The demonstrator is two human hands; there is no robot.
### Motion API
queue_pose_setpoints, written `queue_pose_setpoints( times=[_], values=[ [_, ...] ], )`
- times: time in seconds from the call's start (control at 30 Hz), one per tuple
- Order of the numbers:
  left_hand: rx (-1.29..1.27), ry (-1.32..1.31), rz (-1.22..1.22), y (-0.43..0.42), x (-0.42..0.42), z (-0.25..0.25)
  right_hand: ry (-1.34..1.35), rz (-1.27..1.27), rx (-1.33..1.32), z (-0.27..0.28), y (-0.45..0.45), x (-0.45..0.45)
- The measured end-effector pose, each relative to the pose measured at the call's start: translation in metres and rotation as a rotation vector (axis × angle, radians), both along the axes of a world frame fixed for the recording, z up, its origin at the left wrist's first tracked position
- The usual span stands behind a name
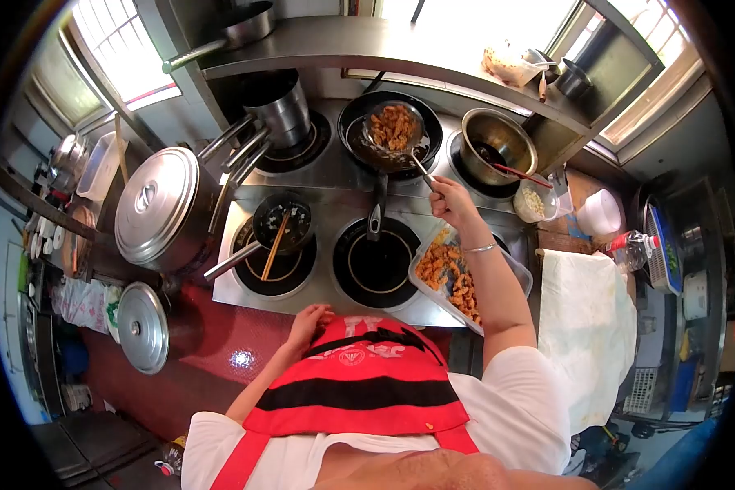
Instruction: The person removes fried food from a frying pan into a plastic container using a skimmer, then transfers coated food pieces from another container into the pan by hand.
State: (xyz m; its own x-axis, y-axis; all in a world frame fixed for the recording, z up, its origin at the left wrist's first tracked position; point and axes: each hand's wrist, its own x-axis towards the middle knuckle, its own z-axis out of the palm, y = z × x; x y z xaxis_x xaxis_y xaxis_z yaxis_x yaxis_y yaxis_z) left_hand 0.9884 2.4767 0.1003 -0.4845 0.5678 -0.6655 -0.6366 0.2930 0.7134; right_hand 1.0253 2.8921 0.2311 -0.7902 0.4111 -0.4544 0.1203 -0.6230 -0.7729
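My right hand (453,202) is closed around the handle of a skimmer (420,169). Browned fried pieces (393,126) fill its bowl, which is over the black frying pan (431,114) on the back middle burner. Below my right forearm, a clear plastic tub (518,273) holds more fried pieces (441,268). My left hand (309,325) rests at the stove's front edge against my red apron (359,359). Its fingers look loosely extended, with nothing visible in them. A small dark pan (263,219) with chopsticks (276,245) across it sits on the front left burner.
Saucepans (279,102) stand at the back left, and a metal pot (498,135) at the back right. Large lidded pots (151,208) are at the left. A metal shelf (367,41) spans the back. A cloth (584,327) and a bottle (630,251) lie to the right.
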Motion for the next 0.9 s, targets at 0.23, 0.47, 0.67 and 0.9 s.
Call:
queue_pose_setpoints(
  times=[0.23,0.47,0.67,0.9],
  values=[
    [0.000,0.004,-0.022,0.001,0.001,-0.010,0.122,0.015,0.038,0.006,0.004,-0.003],
    [-0.026,0.034,-0.094,0.013,0.002,0.010,0.086,-0.039,-0.213,-0.008,-0.002,0.020],
    [-0.087,-0.025,-0.193,0.031,0.002,0.004,0.229,-0.011,-0.157,0.024,-0.014,0.139],
    [-0.084,-0.019,-0.403,0.053,0.007,-0.016,-0.210,-0.233,0.338,0.051,-0.056,0.303]
  ],
)
